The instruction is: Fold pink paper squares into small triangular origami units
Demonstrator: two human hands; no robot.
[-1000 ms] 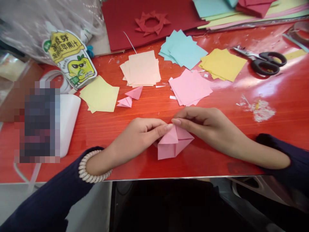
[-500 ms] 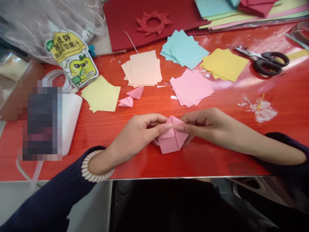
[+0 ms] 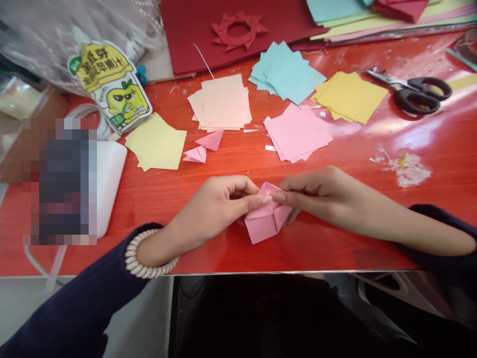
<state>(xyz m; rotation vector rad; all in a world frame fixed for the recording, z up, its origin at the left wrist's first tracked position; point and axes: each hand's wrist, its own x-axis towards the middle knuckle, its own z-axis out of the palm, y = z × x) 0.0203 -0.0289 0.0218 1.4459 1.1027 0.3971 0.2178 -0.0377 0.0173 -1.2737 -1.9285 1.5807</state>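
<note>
A creased pink origami paper (image 3: 263,226) is held between both hands close to the table's front edge. My left hand (image 3: 227,201) pinches it from the left, thumb on top and fingers largely hidden behind. From the right, my right hand (image 3: 311,191) grips the same paper, its thumb meeting the left thumb near the middle crease. The paper's top corner points away from me, and its lower flap hangs towards me. Beyond the hands lie two small folded pink pieces (image 3: 203,146) and a stack of pink paper squares (image 3: 298,134).
Squares in yellow-green (image 3: 156,144), peach (image 3: 225,102), blue (image 3: 286,72) and yellow (image 3: 350,97) lie across the red table. Black-handled scissors (image 3: 417,92) and paper scraps (image 3: 412,169) are at the right. A folded red ring (image 3: 227,42), drink pouch (image 3: 119,94) and white box (image 3: 112,174) sit further off.
Both thumbs have come together at the paper's middle crease, the left one shifting slightly right. The paper's lower flap has tilted a little towards me.
</note>
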